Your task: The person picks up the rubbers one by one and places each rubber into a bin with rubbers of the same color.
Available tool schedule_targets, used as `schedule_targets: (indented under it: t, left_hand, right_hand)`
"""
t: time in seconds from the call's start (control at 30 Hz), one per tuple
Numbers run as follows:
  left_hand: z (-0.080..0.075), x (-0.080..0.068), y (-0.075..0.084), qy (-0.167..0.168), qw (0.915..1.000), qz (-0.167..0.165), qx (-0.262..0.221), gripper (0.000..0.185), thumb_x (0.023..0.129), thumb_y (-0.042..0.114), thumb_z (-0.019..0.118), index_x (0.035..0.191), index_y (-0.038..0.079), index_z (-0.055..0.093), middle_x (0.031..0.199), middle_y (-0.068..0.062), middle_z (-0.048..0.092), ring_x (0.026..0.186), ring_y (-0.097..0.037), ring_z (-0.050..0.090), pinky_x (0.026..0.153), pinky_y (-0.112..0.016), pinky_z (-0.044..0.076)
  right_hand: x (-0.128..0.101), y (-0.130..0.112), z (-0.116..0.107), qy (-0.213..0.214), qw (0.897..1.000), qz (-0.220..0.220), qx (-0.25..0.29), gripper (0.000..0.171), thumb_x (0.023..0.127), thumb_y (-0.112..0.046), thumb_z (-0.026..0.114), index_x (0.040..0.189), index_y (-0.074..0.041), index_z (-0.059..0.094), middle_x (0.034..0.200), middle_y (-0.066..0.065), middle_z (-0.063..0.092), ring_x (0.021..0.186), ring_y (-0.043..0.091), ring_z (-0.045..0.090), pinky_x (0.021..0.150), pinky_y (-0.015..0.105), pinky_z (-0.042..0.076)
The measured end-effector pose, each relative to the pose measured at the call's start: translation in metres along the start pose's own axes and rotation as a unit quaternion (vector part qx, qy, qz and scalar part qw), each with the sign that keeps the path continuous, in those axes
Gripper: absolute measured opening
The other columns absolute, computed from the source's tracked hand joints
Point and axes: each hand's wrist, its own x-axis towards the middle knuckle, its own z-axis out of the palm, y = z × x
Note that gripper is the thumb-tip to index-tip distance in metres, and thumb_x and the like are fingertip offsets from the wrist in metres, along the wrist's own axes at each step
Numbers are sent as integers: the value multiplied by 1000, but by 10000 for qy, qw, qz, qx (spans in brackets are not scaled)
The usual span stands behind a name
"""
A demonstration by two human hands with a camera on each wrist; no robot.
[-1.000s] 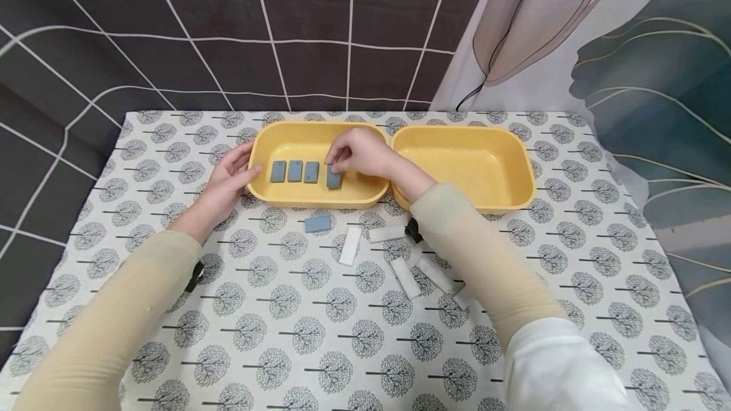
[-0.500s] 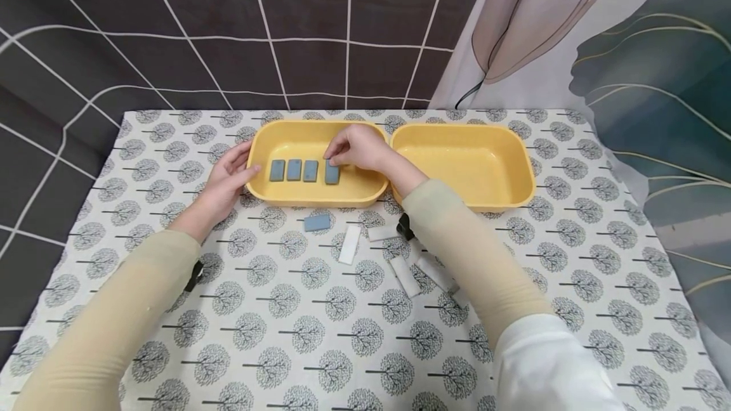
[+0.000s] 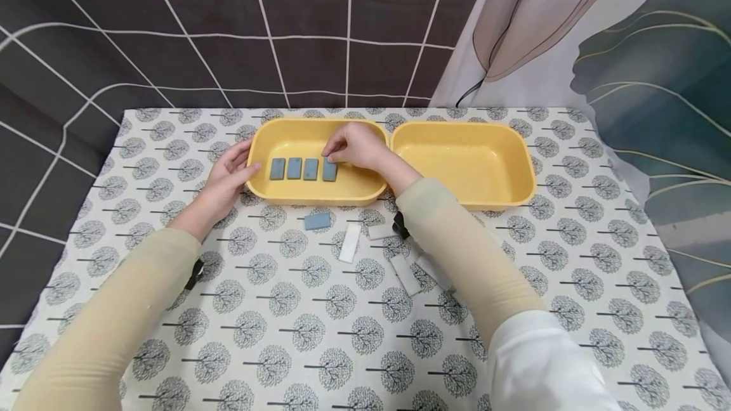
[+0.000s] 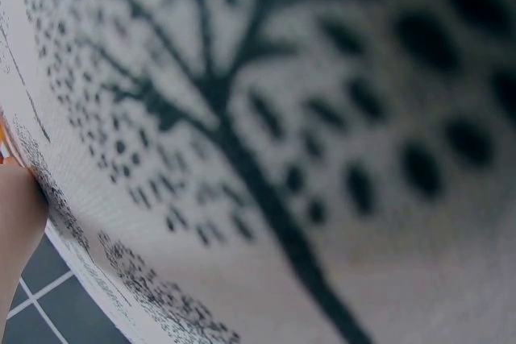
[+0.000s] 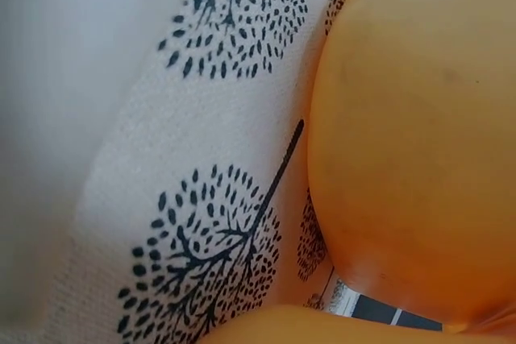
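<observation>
right hand [image 3: 355, 146], fingers curled, pinched the fourth blue tile [image 3: 329, 170] inside the left yellow tray [image 3: 311, 193], at three o'clock of its row, while the relaxed left hand [image 3: 226, 177] steadied the rim; small, stiff, likely light, best nipped by its edges.

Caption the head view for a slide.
Right hand sets fourth blue tile in left yellow tray; left hand steadies rim.
</observation>
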Motion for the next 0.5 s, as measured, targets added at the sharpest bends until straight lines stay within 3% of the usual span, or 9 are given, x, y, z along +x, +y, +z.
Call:
schedule_targets:
  t: [0.5]
  left_hand:
    - [0,1,0,17,10000,-34,-28,71,104,-2,55,167,4,24,177,-19,19,164,-34,25,128,-27,37]
  right_hand:
    - [3,2,2,-198,9996,13,-201,17,96,-4,77,113,-1,80,113,15,80,105,24,74,97,28,61]
